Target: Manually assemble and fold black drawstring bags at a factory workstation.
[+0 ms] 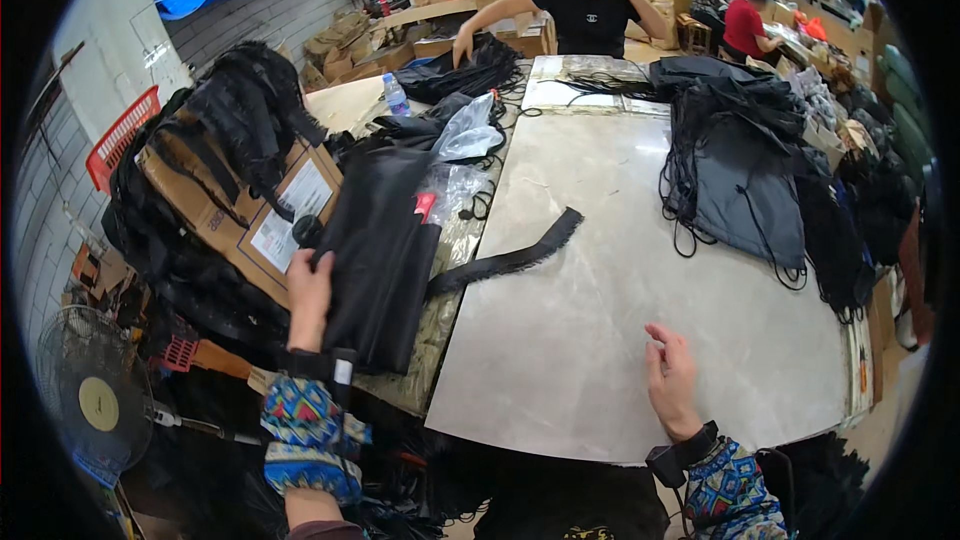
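Observation:
On the left, my left hand (309, 292) is closed at the left edge of a large black fabric piece (382, 255), which hangs over the table's left side and is slightly blurred. Just beyond those fingers shows a small round black thing (307, 231) against a cardboard box. My right hand (671, 376) hovers over or rests on the near right of the pale tabletop (600, 340), its fingers loosely curled, apart and holding nothing. Between the hands, a narrow black fabric strip (510, 262) with a frayed end lies across the tabletop's left edge.
Black strips drape over the cardboard box (225, 230) at left. Dark drawstring bags (745, 170) are heaped on the table's right side. Clear plastic bags (470, 130) and a water bottle (396, 95) stand far left. A fan (95, 400) is lower left; a co-worker (590, 10) is opposite.

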{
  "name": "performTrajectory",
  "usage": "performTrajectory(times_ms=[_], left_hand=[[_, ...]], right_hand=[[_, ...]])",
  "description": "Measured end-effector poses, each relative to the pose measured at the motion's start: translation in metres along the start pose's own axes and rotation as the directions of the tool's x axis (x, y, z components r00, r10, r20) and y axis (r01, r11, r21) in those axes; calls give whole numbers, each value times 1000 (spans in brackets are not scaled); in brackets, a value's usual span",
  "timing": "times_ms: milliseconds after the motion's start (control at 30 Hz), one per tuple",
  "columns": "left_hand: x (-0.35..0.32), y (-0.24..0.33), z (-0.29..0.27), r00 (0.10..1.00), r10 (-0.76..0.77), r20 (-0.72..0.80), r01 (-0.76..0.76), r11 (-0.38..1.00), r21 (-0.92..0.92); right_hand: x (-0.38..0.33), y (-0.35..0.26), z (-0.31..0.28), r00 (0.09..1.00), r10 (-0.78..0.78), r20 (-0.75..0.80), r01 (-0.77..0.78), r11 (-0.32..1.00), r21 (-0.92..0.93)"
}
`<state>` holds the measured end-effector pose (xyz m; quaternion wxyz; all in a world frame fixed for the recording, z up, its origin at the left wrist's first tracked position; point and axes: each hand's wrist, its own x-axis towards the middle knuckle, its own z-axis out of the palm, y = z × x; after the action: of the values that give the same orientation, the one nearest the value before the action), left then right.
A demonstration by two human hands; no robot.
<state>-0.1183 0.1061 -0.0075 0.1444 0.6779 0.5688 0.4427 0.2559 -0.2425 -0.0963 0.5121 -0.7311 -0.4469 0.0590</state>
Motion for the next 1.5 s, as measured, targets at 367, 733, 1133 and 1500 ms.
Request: performTrajectory(times_ms=[367, 733, 1133, 1500], left_hand=[[8, -34, 43, 963, -261, -59, 267, 914, 306], [-12, -29, -9, 934, 173, 311, -280, 898, 339], [-144, 188, 64, 558, 716, 420, -615, 696, -371], [-280, 175, 107, -52, 730, 681, -787, 390, -478]], right_hand=[[8, 9, -13, 990, 36, 136, -30, 999, -42], [165, 129, -59, 902, -400, -164, 38, 452, -891], [129, 17, -133, 756, -134, 641, 448, 819, -357], [48, 27, -66, 840, -342, 421, 523, 717, -461]])
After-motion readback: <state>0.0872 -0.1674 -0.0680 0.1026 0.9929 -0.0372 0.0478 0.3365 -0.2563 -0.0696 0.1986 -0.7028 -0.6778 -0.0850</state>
